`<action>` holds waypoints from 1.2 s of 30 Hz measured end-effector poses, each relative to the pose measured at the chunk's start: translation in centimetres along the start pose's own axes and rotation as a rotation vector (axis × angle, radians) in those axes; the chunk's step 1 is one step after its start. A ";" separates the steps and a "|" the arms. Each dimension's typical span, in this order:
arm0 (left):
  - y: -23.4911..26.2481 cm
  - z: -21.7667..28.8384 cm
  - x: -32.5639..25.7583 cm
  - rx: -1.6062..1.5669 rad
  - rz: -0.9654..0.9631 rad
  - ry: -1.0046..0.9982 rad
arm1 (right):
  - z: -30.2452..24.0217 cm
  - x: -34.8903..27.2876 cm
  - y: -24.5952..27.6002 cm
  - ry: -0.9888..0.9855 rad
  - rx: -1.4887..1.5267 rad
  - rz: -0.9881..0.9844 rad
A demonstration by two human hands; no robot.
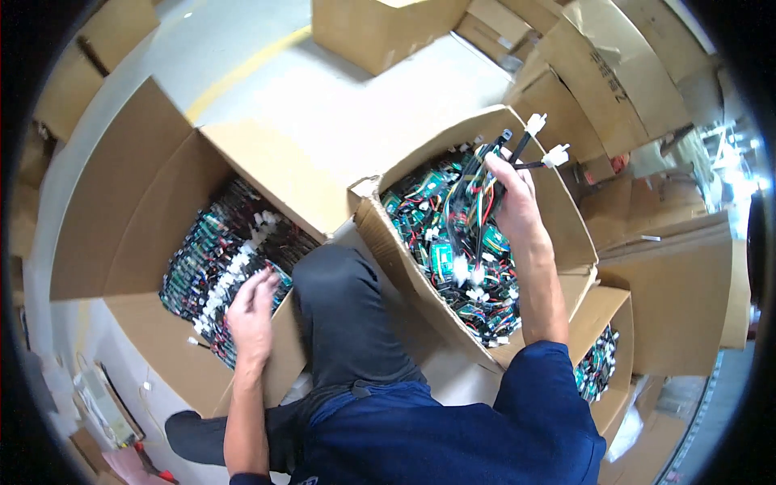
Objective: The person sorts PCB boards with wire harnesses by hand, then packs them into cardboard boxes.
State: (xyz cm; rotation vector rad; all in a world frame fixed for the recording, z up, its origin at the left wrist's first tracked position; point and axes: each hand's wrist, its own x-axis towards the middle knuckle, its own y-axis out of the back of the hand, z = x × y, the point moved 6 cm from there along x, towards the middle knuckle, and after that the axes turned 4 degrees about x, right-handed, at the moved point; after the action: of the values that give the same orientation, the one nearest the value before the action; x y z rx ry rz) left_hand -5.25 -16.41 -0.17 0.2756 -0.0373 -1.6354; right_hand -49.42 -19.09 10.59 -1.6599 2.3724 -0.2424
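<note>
My right hand is closed around a bundle of wires, lifted over the middle cardboard box. Black cable ends with white connectors stick out past its fingers, and coloured wires hang below, blurred. Whether a board hangs from them I cannot tell. Loose green circuit boards with tangled wires fill that box. My left hand rests over the left cardboard box, its fingers stretched out beside the packed boards. Those wired boards stand in tight rows, their white connectors lined up in a band.
The left box has its flaps raised, and my knee is between it and the middle box. A smaller box with more boards stands at right. Other cartons stand around on the pale floor.
</note>
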 end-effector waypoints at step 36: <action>2.0 3.7 -8.5 -1.141 -0.812 0.383 | 5.5 -14.4 -32.4 0.033 -1.041 -1.568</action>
State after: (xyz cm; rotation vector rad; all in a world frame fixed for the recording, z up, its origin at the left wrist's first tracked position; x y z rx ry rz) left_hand -3.59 -8.68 5.10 -0.3370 1.4068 -2.0736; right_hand -13.90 -16.66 15.42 -3.5127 0.5068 0.8531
